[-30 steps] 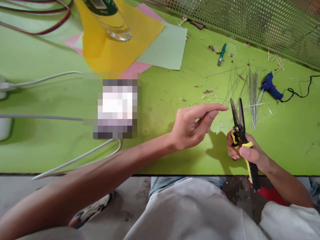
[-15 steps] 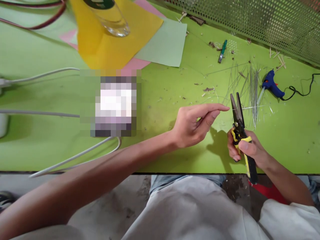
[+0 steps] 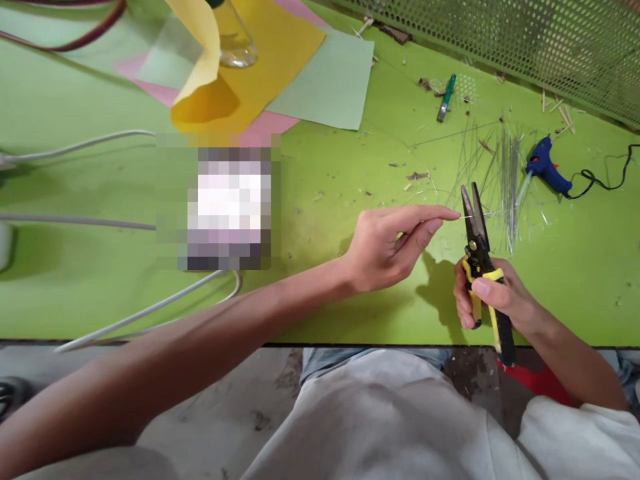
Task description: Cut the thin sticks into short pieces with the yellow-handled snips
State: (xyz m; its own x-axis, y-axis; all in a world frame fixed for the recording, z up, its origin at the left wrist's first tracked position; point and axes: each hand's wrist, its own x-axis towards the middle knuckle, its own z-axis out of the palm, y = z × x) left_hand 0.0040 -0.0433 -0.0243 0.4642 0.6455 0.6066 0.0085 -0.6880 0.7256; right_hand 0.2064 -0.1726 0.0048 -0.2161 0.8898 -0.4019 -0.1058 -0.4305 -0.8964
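Note:
Pinched between the fingertips of my left hand (image 3: pixel 395 247) is one end of a thin wire (image 3: pixel 466 217). It runs to the right, across the jaws of the pliers (image 3: pixel 477 233). My right hand (image 3: pixel 493 293) is wrapped round the pliers' yellow and black handles, with the jaws pointing away from me and slightly apart. Whether the jaws touch the wire I cannot tell. Just beyond them, a loose pile of thin wires (image 3: pixel 509 180) lies on the green table (image 3: pixel 320 307).
A blue glue gun (image 3: pixel 547 167) with a black cord lies right of the wires. Behind stand a green-handled cutter (image 3: pixel 447 98) and a perforated metal panel (image 3: pixel 500 50). At left are coloured paper sheets (image 3: pixel 330 83), a clear bottle (image 3: pixel 237 50), a blurred-out device (image 3: pixel 227 207) and white cables (image 3: pixel 80 219).
The wire part right of the pliers' jaws looks shorter and fainter. The fingers of my right hand have shifted slightly on the handles. The yellow paper's near-left edge has curled up.

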